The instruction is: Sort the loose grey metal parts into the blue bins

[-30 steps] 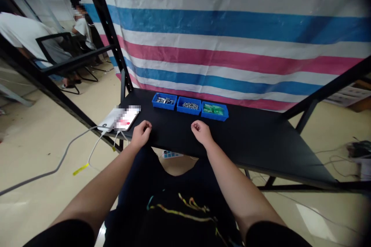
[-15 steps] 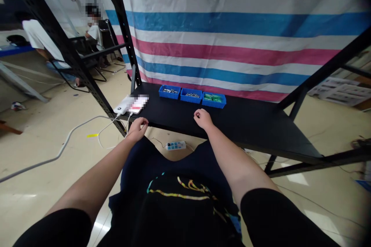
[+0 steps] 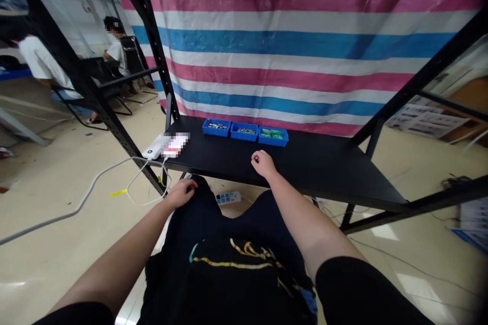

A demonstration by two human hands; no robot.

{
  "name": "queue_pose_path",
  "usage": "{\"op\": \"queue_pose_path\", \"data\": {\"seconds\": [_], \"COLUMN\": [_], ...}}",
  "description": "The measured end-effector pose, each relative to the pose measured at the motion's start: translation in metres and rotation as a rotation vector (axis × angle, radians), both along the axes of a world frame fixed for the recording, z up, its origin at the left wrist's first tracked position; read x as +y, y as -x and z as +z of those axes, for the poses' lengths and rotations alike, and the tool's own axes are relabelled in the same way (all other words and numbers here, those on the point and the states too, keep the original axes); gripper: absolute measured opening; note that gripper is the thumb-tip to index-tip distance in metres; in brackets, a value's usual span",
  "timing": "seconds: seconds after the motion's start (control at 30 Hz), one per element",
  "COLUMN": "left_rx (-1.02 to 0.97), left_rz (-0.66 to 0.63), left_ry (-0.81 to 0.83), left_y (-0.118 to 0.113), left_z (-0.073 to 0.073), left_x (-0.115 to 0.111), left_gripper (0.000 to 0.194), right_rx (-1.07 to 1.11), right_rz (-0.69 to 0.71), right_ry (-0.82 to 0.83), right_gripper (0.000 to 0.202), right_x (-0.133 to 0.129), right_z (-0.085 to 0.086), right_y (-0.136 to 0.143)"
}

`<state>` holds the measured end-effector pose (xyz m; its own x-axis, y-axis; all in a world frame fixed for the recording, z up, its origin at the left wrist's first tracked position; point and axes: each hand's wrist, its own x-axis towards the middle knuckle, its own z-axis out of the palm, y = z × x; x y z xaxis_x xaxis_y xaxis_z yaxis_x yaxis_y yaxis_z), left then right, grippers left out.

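Note:
My left hand [image 3: 182, 193] rests at my left knee, below the front edge of the black shelf table [image 3: 320, 172]. Its fingers are loosely bent, with a gap to the thumb and nothing visible in it. On the table's front part lies my right hand [image 3: 264, 164], its fingers curled closed and no object showing. Beyond it three small blue bins stand in a row. The left bin [image 3: 216, 132] contains silvery metal parts, the middle bin [image 3: 244, 136] small shiny pieces, and the right bin [image 3: 273, 141] green pieces. Neither hand touches a bin.
A white power bank [image 3: 153, 148] and a phone [image 3: 176, 145] with cables lie at the table's left end. Black metal posts frame the table. Behind hangs a striped sheet [image 3: 267, 45]. A power strip [image 3: 227, 198] is on the floor. Two people sit at far left.
My left hand has dropped from the table's front edge onto my knee, its fingers loosening. My right hand stays closed on the table. The view has shifted slightly.

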<state>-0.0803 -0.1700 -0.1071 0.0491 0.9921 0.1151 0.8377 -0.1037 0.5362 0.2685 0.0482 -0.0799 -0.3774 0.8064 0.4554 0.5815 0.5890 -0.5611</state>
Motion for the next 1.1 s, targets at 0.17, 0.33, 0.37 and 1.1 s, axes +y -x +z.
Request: {"op": "queue_pose_path", "data": {"seconds": [0.17,0.33,0.37,1.1], "left_rx": [-0.022,-0.048,-0.053,-0.023], "left_rz": [-0.075,-0.113,-0.117,0.138], "left_ry": [0.064,0.125,0.132,0.267], "left_y": [-0.002,-0.003,-0.004,0.021], "left_z": [-0.006,-0.013,-0.015,-0.053], "left_x": [0.013,0.028,0.031,0.004], "left_gripper": [0.022,0.025,0.026,0.023], "right_rx": [0.009,0.049,0.055,0.165], "right_rz": [-0.01,-0.005,-0.005,0.018], "right_ry": [-0.008,-0.008,-0.004,0.057], "right_gripper": [0.009,0.01,0.01,0.01], "right_x": [-0.001,-0.005,-0.005,-0.009], "right_z": [-0.001,0.0,0.001,0.01], "right_y": [0.0,-0.001,-0.001,-0.005]}}
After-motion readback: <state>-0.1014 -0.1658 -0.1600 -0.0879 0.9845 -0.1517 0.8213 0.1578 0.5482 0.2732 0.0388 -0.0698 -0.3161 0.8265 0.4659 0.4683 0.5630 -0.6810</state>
